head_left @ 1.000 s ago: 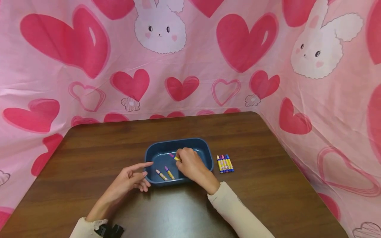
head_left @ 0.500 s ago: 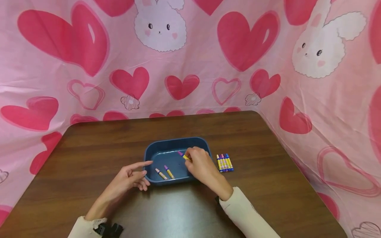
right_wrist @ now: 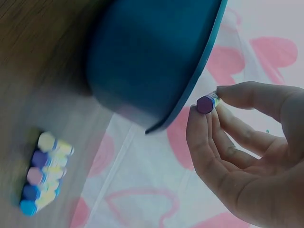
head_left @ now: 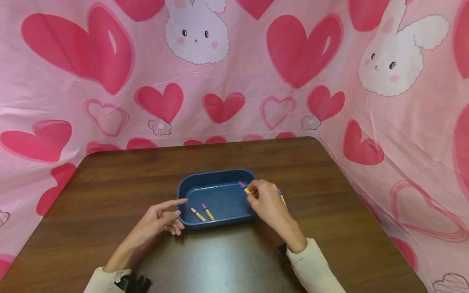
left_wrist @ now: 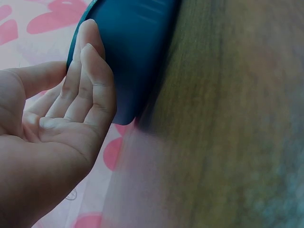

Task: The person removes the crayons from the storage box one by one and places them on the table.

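The left forearm is slanting in from the lower left; the left hand is extending its index finger, palm facing inward. The right forearm is angling in from the lower right; the right hand is pinching between thumb and fingertips.

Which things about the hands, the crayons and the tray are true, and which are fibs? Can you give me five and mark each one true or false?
1. The right-hand grip holds a crayon. True.
2. The tray is red. False: it is blue.
3. Four crayons lie inside the tray. False: only two do, a pale-tipped crayon and a purple-tipped crayon.
4. A row of crayons lies on the table, outside the tray. True.
5. The left-hand grip holds a crayon too. False: it holds no crayon and is at the tray's edge.
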